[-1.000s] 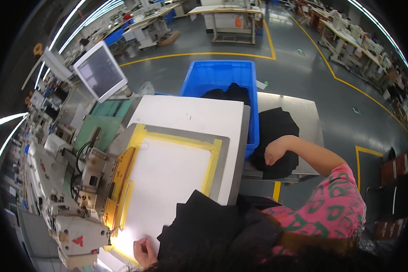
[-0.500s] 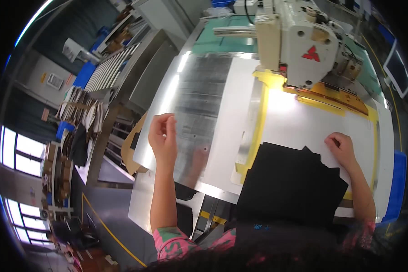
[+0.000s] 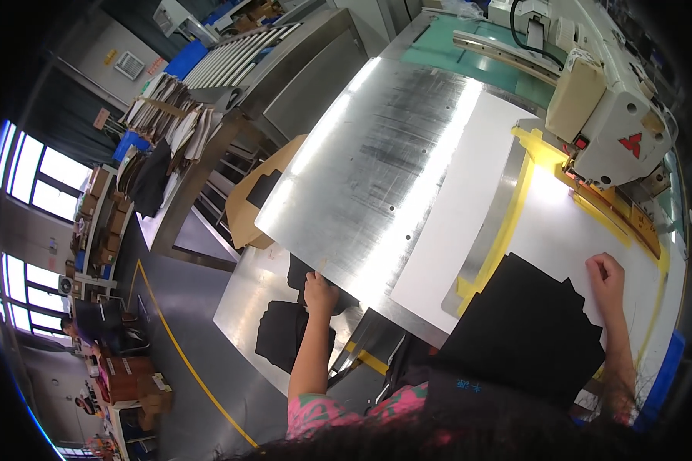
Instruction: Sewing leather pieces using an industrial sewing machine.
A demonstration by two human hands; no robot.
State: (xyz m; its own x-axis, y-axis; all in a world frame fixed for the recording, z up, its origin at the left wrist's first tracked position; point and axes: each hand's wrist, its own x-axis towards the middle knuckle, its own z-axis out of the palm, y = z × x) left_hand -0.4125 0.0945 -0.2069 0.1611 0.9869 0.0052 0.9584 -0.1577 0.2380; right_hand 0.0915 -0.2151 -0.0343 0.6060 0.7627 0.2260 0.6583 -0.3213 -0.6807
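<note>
Under right hand [image 3: 606,278]: black fabric [image 3: 530,330]; left hand [image 3: 320,292] well apart.

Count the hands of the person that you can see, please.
2. The left hand is at the near edge of the shiny metal plate, pinching a small thin thing. The right hand rests at the black fabric on the white panel.

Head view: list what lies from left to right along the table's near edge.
Left hand → steel plate → white panel → black fabric piece → right hand.
</note>
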